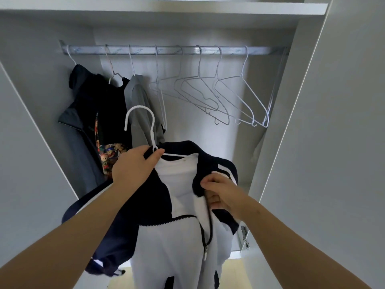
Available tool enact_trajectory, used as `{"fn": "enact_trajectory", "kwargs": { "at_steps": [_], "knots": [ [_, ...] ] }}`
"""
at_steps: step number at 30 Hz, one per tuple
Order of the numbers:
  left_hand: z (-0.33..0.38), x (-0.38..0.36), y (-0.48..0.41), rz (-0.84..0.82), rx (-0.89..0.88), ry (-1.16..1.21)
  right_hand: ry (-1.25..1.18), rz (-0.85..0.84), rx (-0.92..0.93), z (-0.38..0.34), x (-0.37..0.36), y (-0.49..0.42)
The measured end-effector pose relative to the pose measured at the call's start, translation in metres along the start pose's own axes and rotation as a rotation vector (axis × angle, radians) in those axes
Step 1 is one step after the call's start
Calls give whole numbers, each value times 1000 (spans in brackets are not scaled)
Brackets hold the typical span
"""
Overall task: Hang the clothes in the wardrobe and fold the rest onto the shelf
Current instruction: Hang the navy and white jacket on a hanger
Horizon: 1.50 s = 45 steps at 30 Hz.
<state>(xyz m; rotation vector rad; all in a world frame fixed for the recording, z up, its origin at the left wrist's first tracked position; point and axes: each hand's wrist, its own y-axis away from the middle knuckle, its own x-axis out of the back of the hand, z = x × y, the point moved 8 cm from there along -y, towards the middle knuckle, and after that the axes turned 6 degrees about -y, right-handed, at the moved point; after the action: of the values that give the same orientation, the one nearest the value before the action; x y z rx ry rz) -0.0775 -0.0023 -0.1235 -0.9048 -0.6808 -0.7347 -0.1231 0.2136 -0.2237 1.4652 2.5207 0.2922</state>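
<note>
1. Looking into an open wardrobe (312,101), with a metal rail (145,50) running across it under a white shelf (166,9).
2. Hanging at the rail's left end, pressing against one another: a dark jacket (83,113), then a black garment (110,122) with a teddy-bear print low down, then a grey top (139,105).
3. Gripping the neck of a white hanger (139,107) with the left hand (133,165), fingers curling around it together with the navy collar beneath; hook rising free in front of the grey top, well below the rail and not yet hooked onto it.
4. Draping from that hanger in the centre foreground, in front of the wardrobe opening: a navy-and-white zip jacket (177,247), being held in the air, zip undone at the top, white lining showing, one navy sleeve trailing down to the left.
5. Pinching the jacket's right front edge just below the collar with the right hand (223,195), fingers curling into the fabric.
6. Dangling along the rail's right half: several empty wire hangers (208,97), tilting and overlapping.
7. Standing open at far right: a pale wardrobe door, with a metal hinge (244,236) near its lower edge.
</note>
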Motion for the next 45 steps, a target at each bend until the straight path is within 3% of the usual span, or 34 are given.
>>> {"fn": "enact_trajectory", "kwargs": {
  "at_steps": [2, 5, 7, 10, 12, 17, 21, 27, 32, 34, 37, 39, 40, 44, 45],
  "knots": [
    [-2, 6, 1, 28, -10, 84, 223, 133, 115, -10, 8, 3],
    [-1, 11, 6, 52, -72, 163, 509, 659, 516, -51, 36, 30],
    [1, 14, 8, 60, -99, 201, 616, 766, 610, -65, 38, 37],
    [1, 17, 9, 74, -114, 237, 856, 644, 486, -63, 31, 22],
    [5, 18, 11, 64, -139, 263, 979, 606, 501, -67, 24, 19],
    [26, 13, 18, 23, -245, 172, 937, 443, 481, -67, 4, 10],
    [35, 3, 21, 4, -269, 107, 931, 434, 474, -65, -8, 5],
    [30, -20, 13, -323, -273, -47, 821, 525, 314, -56, 19, -1],
    [21, -14, 3, -179, -229, -356, 771, 624, 194, -41, 39, 0],
    [22, -18, 7, -194, -64, -145, 770, 646, 195, -41, 38, 0],
    [32, -42, 28, -405, 243, 522, 709, 658, 152, -39, 44, -1],
    [50, -59, 44, -606, 168, 639, 654, 657, 129, -34, 51, 1],
    [56, -59, 45, -619, 70, 589, 632, 664, 122, -32, 54, 3],
    [54, -13, 12, -98, -290, 181, 547, 702, 104, -27, 64, 11],
    [55, -10, 8, -76, -350, 109, 527, 706, 93, -26, 66, 12]
  ]
}}
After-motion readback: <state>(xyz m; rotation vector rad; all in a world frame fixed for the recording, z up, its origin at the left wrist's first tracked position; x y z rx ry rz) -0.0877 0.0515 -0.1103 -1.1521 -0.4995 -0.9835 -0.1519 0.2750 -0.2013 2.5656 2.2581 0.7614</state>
